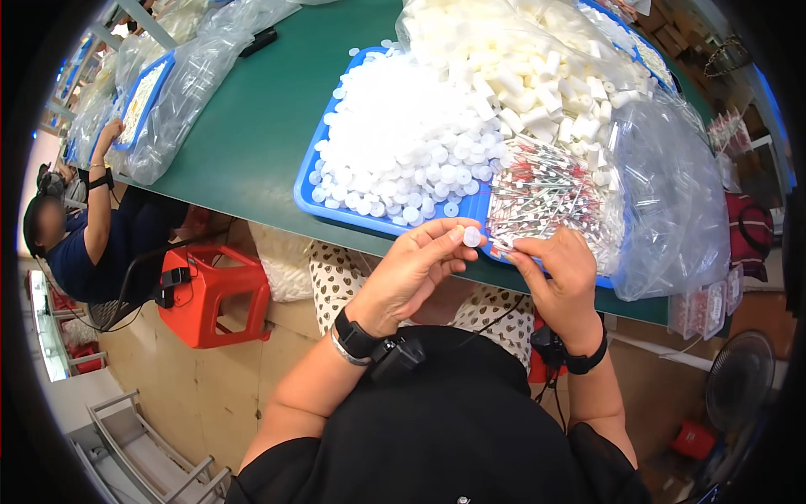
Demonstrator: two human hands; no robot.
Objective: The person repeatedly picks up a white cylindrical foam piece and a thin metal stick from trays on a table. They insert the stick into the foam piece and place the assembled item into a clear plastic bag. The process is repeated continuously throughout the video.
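Table (235, 151) is carrying blue tray (307, 181); white discs (395, 126) and sticks (546, 189) are lying loose, plenty left, finished count unclear; right hand (561, 262) is reaching the sticks, cannot tell if fingers are gripping; left hand (406, 273) is pinching single disc (472, 237) by the tray's near edge, round face pointing upward, no long axis showing

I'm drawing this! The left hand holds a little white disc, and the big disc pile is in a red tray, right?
Not red: the head view shows the disc pile in a blue tray. The left hand holds a little white disc.
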